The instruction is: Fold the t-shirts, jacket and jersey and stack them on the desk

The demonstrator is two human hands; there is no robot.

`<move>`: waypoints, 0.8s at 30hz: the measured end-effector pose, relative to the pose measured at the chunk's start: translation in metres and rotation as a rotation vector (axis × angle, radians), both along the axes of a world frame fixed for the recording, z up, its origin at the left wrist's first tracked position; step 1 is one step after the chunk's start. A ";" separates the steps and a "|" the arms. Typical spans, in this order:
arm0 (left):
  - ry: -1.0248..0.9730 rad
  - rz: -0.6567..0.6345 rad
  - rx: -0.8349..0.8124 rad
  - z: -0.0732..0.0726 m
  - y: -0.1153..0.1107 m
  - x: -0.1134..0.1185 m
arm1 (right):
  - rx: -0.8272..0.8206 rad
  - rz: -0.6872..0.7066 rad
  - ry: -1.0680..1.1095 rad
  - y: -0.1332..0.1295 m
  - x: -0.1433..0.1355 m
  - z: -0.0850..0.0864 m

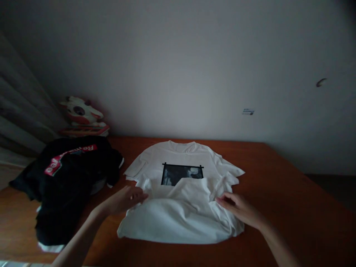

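Observation:
A white T-shirt (183,218) lies on the wooden table with its neckline toward the wall. A dark printed picture (174,174) on its chest is partly covered by the lower part, which is bunched and folded upward. My left hand (129,198) is at the shirt's left side, fingers curled and closed at the cloth. On the opposite side, my right hand (239,209) pinches the rumpled fabric between thumb and fingers. The fabric between the two hands is raised in loose creases.
Black clothing (69,178) with red-and-white lettering is heaped at the left. Behind it, a cow-shaped toy (83,113) with a keyboard stands against the wall. A curtain (22,107) hangs far left. The wooden table (292,207) extends right, ending at an angled edge.

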State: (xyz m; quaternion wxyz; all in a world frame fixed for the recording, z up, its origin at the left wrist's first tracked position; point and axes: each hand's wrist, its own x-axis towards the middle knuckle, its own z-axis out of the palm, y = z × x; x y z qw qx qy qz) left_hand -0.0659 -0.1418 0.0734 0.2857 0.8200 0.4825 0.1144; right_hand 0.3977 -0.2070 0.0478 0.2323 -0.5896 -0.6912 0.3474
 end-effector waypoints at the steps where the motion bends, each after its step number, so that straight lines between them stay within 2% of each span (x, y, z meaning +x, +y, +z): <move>1: 0.003 0.036 0.066 -0.005 0.003 0.005 | 0.113 -0.056 -0.040 0.004 0.000 -0.009; 4: 0.040 0.066 0.298 -0.018 0.012 0.024 | 0.389 -0.172 -0.200 0.019 -0.001 -0.031; 6: 0.096 0.008 0.376 -0.025 0.015 0.032 | 0.439 -0.169 -0.312 0.027 -0.002 -0.038; 9: 0.119 -0.071 0.402 -0.030 0.015 0.035 | 0.455 -0.148 -0.396 0.030 -0.004 -0.035; 11: 0.101 -0.108 0.404 -0.032 0.012 0.030 | 0.470 -0.141 -0.318 0.024 -0.004 -0.026; 13: 0.098 -0.117 0.404 -0.031 0.008 0.024 | 0.405 -0.137 -0.153 0.014 -0.001 -0.015; 15: 0.111 -0.109 0.380 -0.029 0.003 0.016 | 0.261 -0.130 -0.009 0.003 0.006 -0.003; 18: 0.145 -0.054 0.327 -0.026 -0.001 0.009 | 0.040 -0.061 0.048 -0.010 0.019 0.011; 20: 0.144 -0.004 0.350 -0.024 0.002 0.009 | -0.040 -0.019 0.035 -0.011 0.025 0.013; 22: 0.115 0.035 0.415 -0.026 0.012 0.013 | -0.022 -0.044 0.008 -0.004 0.027 0.006; 24: 0.099 0.086 0.479 -0.033 0.027 0.016 | 0.126 -0.115 -0.046 0.008 0.025 -0.007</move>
